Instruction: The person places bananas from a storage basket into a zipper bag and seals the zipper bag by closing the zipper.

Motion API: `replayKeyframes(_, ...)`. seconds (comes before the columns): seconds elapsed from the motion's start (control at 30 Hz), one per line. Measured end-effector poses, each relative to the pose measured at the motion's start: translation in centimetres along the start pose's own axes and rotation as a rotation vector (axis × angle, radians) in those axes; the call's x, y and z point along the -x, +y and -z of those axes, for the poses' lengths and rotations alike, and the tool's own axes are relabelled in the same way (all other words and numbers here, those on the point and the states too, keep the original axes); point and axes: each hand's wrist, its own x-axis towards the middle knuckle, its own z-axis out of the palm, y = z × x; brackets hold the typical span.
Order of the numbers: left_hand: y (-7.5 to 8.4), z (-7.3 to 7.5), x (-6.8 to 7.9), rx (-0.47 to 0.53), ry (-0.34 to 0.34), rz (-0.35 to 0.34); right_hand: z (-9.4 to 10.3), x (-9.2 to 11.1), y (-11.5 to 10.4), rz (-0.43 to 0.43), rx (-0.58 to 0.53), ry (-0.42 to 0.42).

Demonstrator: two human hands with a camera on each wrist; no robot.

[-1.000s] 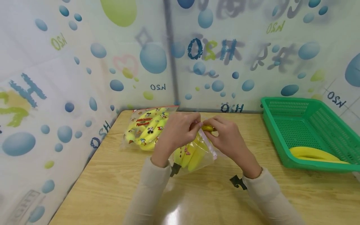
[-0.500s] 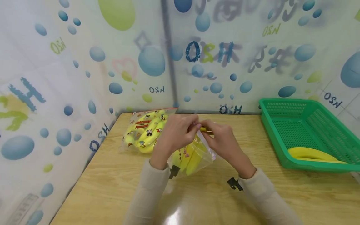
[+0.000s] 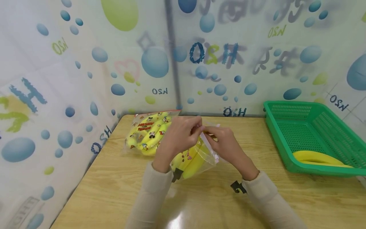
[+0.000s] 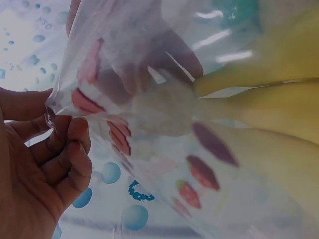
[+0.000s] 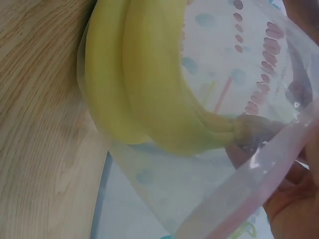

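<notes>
A clear zip bag (image 3: 212,147) with small red prints hangs between the hands, a bunch of yellow bananas (image 3: 195,163) inside. My left hand (image 3: 183,135) pinches the bag's mouth edge between thumb and fingers, which the left wrist view shows closely at the left hand (image 4: 45,164). At the mouth, my right hand (image 3: 227,140) grips the bunch by its stem. In the right wrist view the bananas (image 5: 154,74) curve toward the right hand (image 5: 294,199), seen partly through the plastic beside the pale zip strip (image 5: 244,199).
Behind my left hand lies another printed bag (image 3: 150,130) full of bananas. To the right stands a green basket (image 3: 275,136) with bananas (image 3: 317,156) at its near side. The wooden table (image 3: 114,187) ends at a patterned cloth wall (image 3: 134,101).
The stem end that showed between the hands is now mostly covered by the right fingers, and the bananas sit slightly deeper in the bag. My right hand has edged left; the left keeps its pinch.
</notes>
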Motion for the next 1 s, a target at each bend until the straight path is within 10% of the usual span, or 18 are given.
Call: replayKeyframes(1.0, 0.5, 0.0, -0.1, 0.085, 0.016, -0.021, 0.8, 0.1, 1.1, -0.22, -0.252, -0.405)
